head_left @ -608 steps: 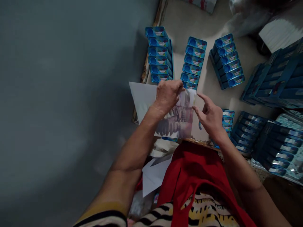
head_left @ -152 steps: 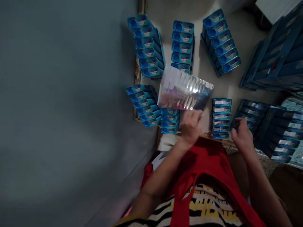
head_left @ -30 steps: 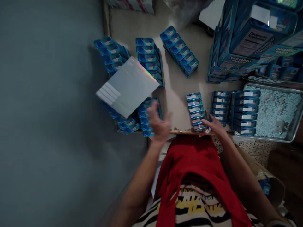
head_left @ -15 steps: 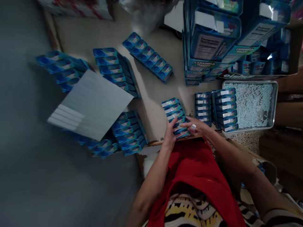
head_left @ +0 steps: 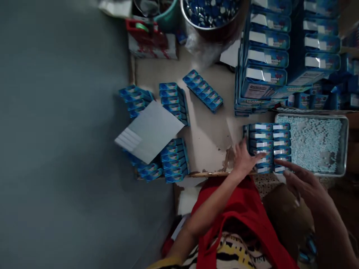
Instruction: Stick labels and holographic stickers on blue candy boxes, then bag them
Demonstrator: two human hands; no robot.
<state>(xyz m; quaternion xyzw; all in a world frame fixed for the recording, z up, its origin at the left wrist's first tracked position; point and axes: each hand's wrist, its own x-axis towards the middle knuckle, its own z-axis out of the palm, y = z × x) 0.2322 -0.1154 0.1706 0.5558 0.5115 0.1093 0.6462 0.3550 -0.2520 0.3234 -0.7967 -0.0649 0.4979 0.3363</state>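
Observation:
Two side-by-side rows of blue candy boxes (head_left: 261, 144) with white tops stand at the table's front edge, right of centre. My left hand (head_left: 244, 160) is against the near row, fingers spread along its left side and thumb stretched over the boxes. To the right, my right hand (head_left: 304, 183) has its index finger stretched toward the second row (head_left: 282, 143); its other fingers are partly curled and blurred. Just behind the rows' right side lies a metal tray (head_left: 345, 145) of small pale blue candies (head_left: 314, 142).
On the left a white sheet (head_left: 153, 130) lies across several rows of blue boxes (head_left: 174, 160). A slanted row of boxes (head_left: 203, 91) sits mid-table. Tall stacks of blue boxes (head_left: 266, 56) rise at back right. A metal pot (head_left: 193, 24) stands at the back.
The row of boxes that both hands were around has moved right, beside the other rows. My left hand has followed it; my right hand has come away to the right. The view has shifted.

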